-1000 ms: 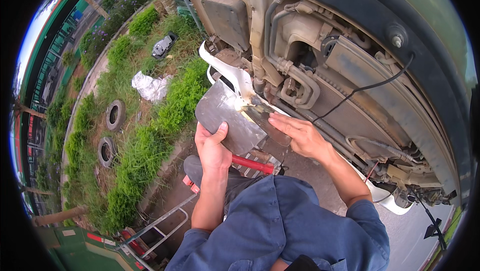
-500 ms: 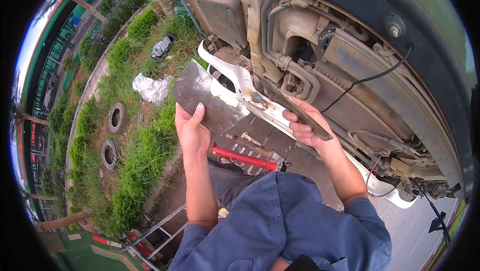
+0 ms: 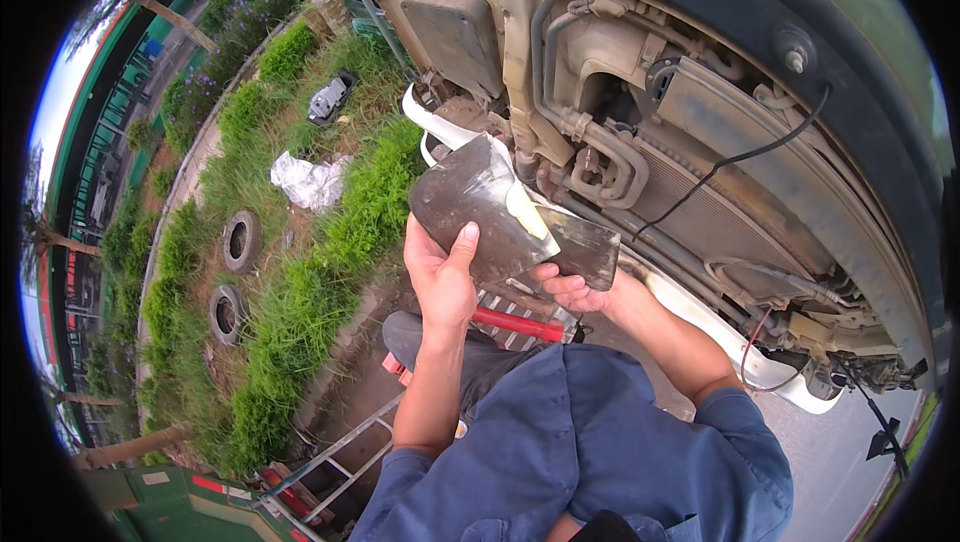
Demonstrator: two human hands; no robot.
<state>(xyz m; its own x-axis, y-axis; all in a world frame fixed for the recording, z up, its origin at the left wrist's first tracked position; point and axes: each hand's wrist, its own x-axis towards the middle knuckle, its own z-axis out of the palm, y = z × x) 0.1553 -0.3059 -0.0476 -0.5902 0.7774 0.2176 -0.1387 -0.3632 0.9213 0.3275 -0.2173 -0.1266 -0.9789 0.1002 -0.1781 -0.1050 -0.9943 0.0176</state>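
1. Left hand [image 3: 443,277] has a firm grasp on the large dark plate [image 3: 465,210], thumb across its face, fingers mostly hidden behind.
2. And there's the pale paste [image 3: 528,212], smeared along that plate's right side!
3. Right hand [image 3: 588,292] grips the smaller dark plate [image 3: 585,247], fingers curled beneath it; the thumb is hidden.
4. The plates meet edge over edge in view, up in front of the chest; whether they actually touch, I cannot tell.
5. Just beyond them, the white bumper [image 3: 432,120]; below, a red tube [image 3: 515,323].
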